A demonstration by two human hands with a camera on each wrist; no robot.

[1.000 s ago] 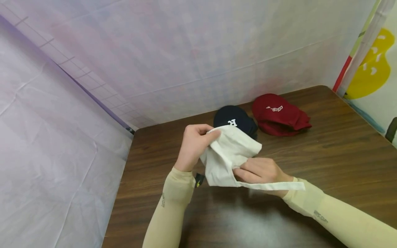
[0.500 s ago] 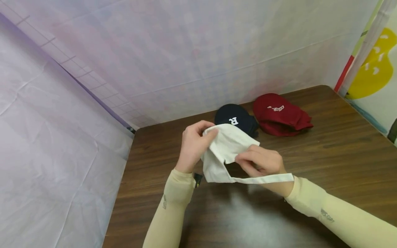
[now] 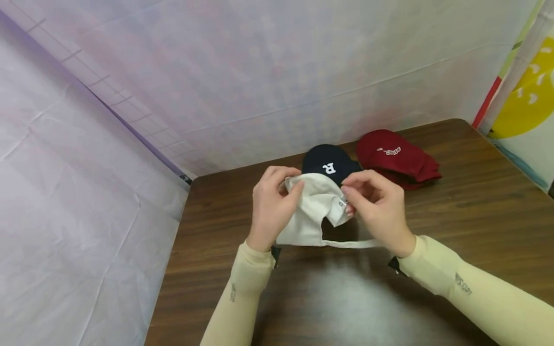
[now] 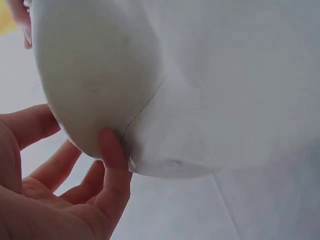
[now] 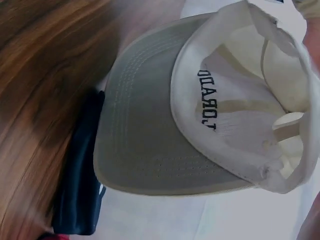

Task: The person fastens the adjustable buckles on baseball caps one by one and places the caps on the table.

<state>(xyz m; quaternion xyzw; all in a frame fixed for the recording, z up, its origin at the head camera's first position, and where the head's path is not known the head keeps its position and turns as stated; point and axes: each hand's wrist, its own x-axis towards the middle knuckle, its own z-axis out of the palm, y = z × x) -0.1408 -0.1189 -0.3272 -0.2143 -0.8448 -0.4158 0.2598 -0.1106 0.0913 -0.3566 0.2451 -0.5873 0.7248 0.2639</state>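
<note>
A white baseball cap (image 3: 305, 223) hangs between both hands above the table, its back opening and loose strap (image 3: 348, 244) toward me. My left hand (image 3: 271, 204) pinches its left side between thumb and fingers; the left wrist view shows that thumb (image 4: 112, 155) against the fabric by a seam. My right hand (image 3: 383, 206) pinches the cap's right part, beside a small white label (image 3: 337, 210). In the right wrist view the brim's underside (image 5: 145, 120) faces the camera, and dark lettering (image 5: 206, 100) shows on the inside of the crown.
A navy cap (image 3: 326, 158) with a white R lies just behind the white cap. To its right is a dark red cap (image 3: 389, 154) with white lettering. The brown wooden table (image 3: 207, 240) meets pale cloth walls (image 3: 277, 81) at the back and left.
My right hand has come out from the cap's back opening and moved up to its right side, pinching there. The label now shows. My left hand keeps its hold.
</note>
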